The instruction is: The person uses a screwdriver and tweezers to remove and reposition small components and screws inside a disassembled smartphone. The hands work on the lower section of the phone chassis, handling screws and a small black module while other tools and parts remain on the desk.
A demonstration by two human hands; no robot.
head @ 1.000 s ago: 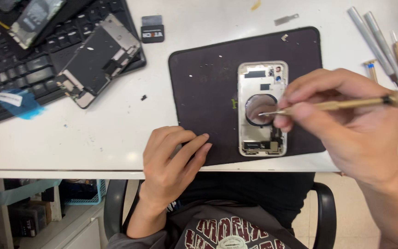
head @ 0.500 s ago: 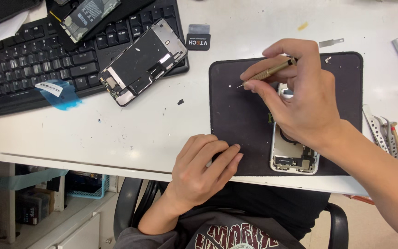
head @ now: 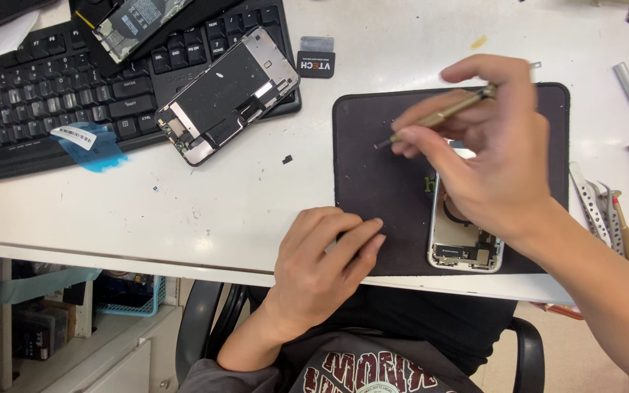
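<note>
My right hand pinches the brass screwdriver, tip pointing left over the dark mat; the opened phone lies just below, lengthwise toward me. My left hand rests loosely curled, apparently empty.

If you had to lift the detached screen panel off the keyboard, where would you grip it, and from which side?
Probably by its two long edges, from above. The screen panel lies flat and diagonal, partly on the keyboard and partly overhanging the table. Its near corner sticks out free, giving fingers room underneath. Avoid the exposed connectors along the lower left end.
</note>
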